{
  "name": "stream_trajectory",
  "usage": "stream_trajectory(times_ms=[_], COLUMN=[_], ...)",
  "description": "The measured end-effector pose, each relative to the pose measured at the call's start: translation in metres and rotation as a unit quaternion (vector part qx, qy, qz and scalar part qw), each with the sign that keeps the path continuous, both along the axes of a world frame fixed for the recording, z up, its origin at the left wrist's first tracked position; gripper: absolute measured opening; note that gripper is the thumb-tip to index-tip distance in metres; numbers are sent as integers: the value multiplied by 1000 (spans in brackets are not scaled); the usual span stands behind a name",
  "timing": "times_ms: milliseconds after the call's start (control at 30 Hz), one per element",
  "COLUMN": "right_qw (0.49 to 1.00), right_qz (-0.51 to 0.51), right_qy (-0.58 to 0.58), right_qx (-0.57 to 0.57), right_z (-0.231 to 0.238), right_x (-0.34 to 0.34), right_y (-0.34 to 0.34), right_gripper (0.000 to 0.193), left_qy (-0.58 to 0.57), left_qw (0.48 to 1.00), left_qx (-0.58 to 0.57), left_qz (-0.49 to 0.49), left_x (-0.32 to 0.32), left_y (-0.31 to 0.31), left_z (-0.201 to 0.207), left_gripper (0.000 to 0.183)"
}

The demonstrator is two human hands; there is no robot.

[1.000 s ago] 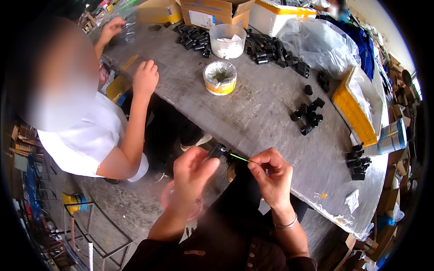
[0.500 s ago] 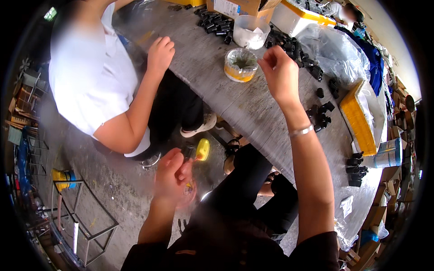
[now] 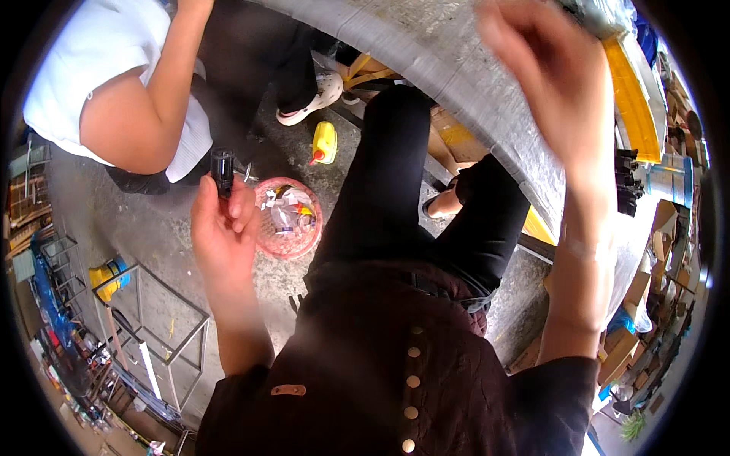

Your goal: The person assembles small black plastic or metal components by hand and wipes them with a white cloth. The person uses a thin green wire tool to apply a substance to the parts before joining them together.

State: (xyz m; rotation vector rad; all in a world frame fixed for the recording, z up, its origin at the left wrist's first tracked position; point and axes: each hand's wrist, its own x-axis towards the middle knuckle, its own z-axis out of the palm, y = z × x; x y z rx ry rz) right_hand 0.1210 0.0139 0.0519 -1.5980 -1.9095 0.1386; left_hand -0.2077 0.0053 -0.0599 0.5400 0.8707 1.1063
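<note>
Between the thumb and fingers of my left hand [image 3: 226, 232] is a small black cylindrical part [image 3: 222, 172], upright, out to the left above the floor. It looks shiny, like plastic. My right hand [image 3: 551, 80] is up over the grey table top [image 3: 426, 42]. Motion smears its fingers, so whether they hold anything does not show. Several black parts [image 3: 628, 182] stand by the table's right edge, beside my right forearm.
On the floor, a pink basket [image 3: 319, 235] of scraps stands near a yellow bottle [image 3: 325, 142]. A person in a white shirt [image 3: 114, 57] sits at upper left. A metal frame [image 3: 171, 357] stands lower left. A yellow-edged box [image 3: 635, 99] is at right.
The view has tipped down, so the far tabletop with its tubs has left it. My left hand has moved left, and the black part now shows plainly. My right hand has swung right.
</note>
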Motion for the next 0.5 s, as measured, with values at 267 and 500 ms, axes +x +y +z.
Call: stream_trajectory(times_ms=[267, 500], right_qw=[848, 817], right_qz=[-265, -407], right_qy=[364, 334], right_qx=[-280, -235], right_z=[-85, -151], right_x=[14, 17], right_y=[-239, -371], right_gripper=[18, 23], left_qy=[-27, -56], left_qw=[999, 989], left_qx=[1, 34], left_qz=[-35, -133], left_x=[-1, 22], left_y=[12, 14], left_z=[8, -1], left_gripper=[42, 39])
